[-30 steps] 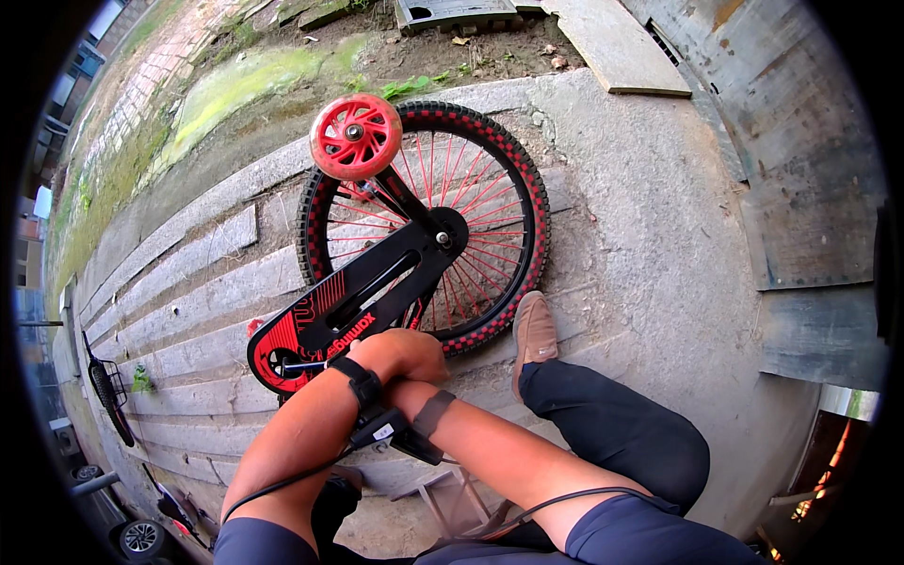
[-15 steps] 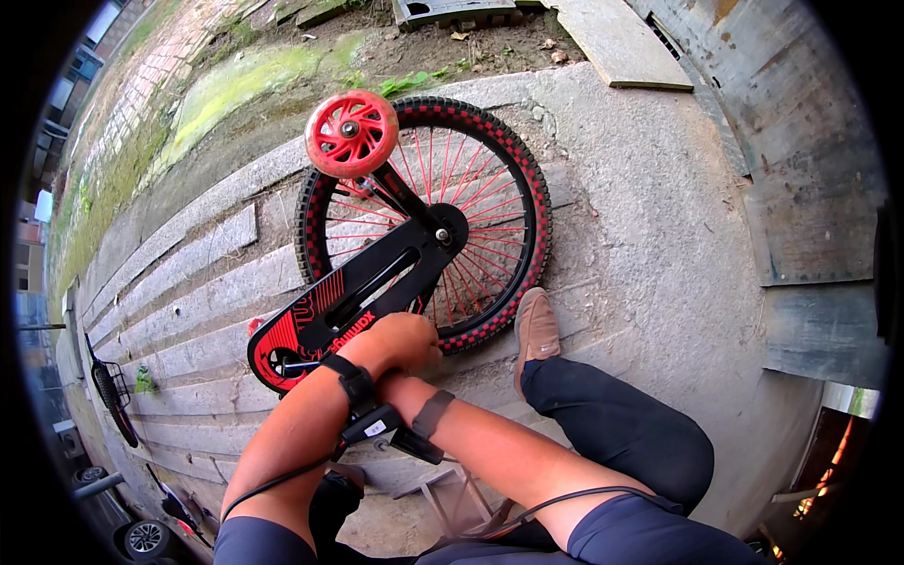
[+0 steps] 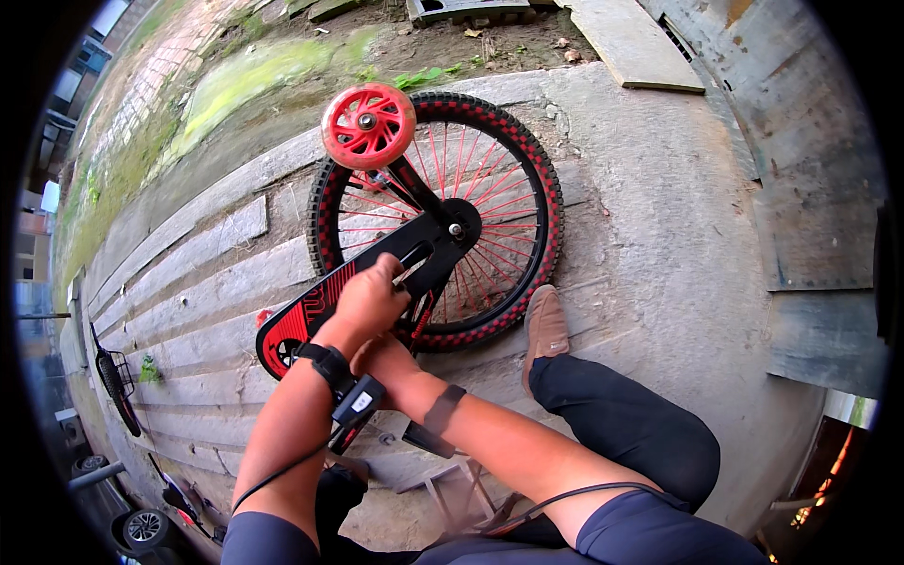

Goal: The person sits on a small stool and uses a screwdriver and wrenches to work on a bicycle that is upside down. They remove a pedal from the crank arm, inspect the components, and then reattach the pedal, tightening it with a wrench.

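On the chain guard [image 3: 377, 273], left hand [image 3: 372, 301] rests; right hand [image 3: 381, 358] seemingly beneath.

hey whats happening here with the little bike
A person crouches on a concrete slab over a small bicycle lying on its side. Their left hand rests on the red and black chain guard, fingers curled over its edge. The right hand is tucked just beneath it, mostly hidden, so what it grips cannot be told. The rear wheel, with red spokes and a black and red tyre, lies flat, and a red training wheel sticks up above it.
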Demonstrator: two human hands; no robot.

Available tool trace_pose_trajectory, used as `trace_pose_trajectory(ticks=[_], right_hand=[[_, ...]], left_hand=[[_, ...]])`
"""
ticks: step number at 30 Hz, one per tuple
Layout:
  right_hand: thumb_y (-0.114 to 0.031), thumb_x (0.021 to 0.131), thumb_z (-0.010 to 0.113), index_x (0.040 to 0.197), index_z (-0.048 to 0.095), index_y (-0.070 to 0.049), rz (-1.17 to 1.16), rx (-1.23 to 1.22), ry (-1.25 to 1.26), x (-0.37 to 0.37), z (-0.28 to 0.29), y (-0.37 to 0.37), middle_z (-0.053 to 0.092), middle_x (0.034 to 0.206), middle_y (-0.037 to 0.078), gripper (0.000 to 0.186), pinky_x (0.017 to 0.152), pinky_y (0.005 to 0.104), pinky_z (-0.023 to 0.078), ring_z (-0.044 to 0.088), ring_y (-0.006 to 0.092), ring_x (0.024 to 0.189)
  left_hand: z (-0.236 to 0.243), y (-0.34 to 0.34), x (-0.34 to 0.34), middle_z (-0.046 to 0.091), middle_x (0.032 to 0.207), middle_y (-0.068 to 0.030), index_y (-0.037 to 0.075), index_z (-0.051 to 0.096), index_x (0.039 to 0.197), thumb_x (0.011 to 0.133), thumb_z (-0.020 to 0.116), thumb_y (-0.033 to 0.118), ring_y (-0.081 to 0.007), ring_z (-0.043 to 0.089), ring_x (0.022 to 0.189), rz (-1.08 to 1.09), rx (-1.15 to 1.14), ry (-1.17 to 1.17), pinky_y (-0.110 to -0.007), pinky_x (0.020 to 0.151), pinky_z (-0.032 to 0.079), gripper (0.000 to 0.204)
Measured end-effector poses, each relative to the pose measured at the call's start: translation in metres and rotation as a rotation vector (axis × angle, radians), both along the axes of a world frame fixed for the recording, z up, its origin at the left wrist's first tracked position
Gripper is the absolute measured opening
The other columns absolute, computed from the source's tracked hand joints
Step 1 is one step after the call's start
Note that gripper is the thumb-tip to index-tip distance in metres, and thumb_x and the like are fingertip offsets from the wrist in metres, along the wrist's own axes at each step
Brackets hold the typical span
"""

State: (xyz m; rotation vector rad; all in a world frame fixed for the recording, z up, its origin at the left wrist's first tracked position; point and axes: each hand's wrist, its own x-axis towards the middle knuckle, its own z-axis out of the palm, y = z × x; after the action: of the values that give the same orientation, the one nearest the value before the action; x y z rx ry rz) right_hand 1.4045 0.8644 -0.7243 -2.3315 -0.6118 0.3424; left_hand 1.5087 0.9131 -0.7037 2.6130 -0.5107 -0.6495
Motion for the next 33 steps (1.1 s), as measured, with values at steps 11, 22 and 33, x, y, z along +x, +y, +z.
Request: trace_pose_trajectory(ticks=[11, 22, 33], right_hand=[[-0.028, 0.07, 0.075, 0.121, 0.061, -0.005, -0.211, 0.167, -0.081, -0.019, 0.02, -0.01, 0.057, 0.11, 0.013, 0.059, 0.09, 0.0426, 0.05, 0.057, 0.0299, 0.105], [-0.05, 0.077, 0.077, 0.134, 0.049, 0.001, -0.347, 0.152, 0.168, -0.024, 0.017, 0.003, 0.055, 0.116, 0.024, 0.082, 0.093, 0.0436, 0.052, 0.061, 0.0401, 0.108], [-0.038, 0.062, 0.09, 0.147, 0.04, -0.004, -0.237, 0.175, 0.375, -0.031, -0.007, -0.034, 0.059, 0.128, 0.021, 0.105, 0.1, 0.0426, 0.05, 0.061, 0.0365, 0.116]], left_hand=[[0.022, 0.146, -0.015, 0.067, 0.075, -0.0108, 0.001, 0.064, 0.106, 0.096, 0.061, 0.021, -0.0202, 0.067, 0.065, 0.589, -0.13, -0.026, -0.034, 0.06, 0.052, 0.022], [-0.042, 0.156, -0.212, 0.065, 0.094, -0.0085, 0.007, 0.054, 0.108, 0.106, 0.046, 0.029, -0.0194, 0.067, 0.075, 1.594, -0.904, 0.764, -0.03, 0.059, 0.049, 0.024], [-0.042, 0.029, -0.219, 0.068, 0.097, -0.0067, 0.006, 0.06, 0.11, 0.108, 0.036, 0.026, -0.0179, 0.065, 0.082, 1.476, -1.291, 1.174, -0.031, 0.069, 0.049, 0.032]])
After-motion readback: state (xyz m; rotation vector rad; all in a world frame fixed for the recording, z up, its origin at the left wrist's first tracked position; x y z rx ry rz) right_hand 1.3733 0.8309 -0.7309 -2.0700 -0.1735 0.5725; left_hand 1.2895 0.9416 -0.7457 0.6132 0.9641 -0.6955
